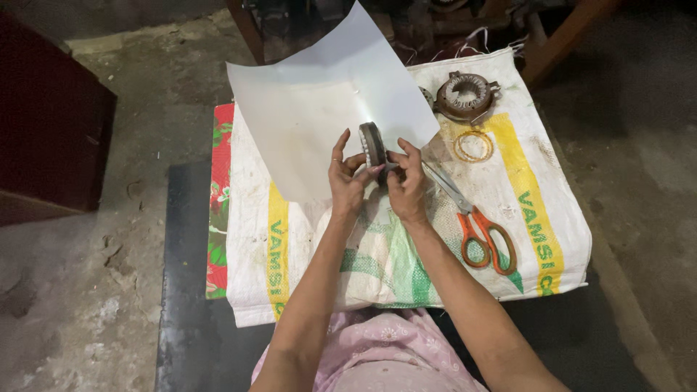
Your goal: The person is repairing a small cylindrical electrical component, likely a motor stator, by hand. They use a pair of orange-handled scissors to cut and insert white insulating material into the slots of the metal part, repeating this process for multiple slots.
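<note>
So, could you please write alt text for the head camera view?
Two hands, left hand and right hand, hold a slotted metal ring upright against a white sheet. Orange-handled scissors and another ring-shaped metal part lie on a woven sack.

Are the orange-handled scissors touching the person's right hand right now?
Apart. The head view shows the orange-handled scissors lying on the woven sack, with sack visible between them and the right hand, which grips the dark ring-shaped part.
</note>
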